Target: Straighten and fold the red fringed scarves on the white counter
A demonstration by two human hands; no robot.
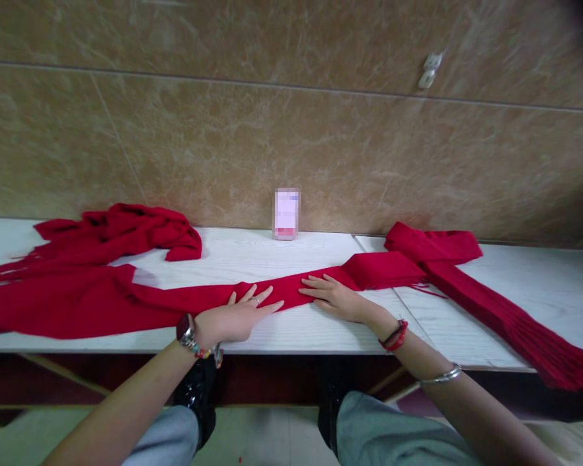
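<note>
A long red scarf (pixel 175 304) lies across the white bench top, wide and loose at the left and narrowed into a folded strip in the middle. My left hand (pixel 240 314) rests on this strip with its fingers spread. To its right, my right hand (pixel 333 296) lies flat on the same cloth, fingers stretched out. Both palms face down. Beyond my right hand, a folded fringed part (pixel 386 268) meets another red folded scarf (pixel 486 301), whose fringe reaches over the front edge at the right.
A crumpled red cloth (pixel 146 230) sits at the back left. A phone (pixel 285 213) with a blurred screen leans against the brown tiled wall (pixel 223 142). White sockets or plugs (pixel 430 70) are on the wall. The white bench top (pixel 315 333) has a seam right of centre.
</note>
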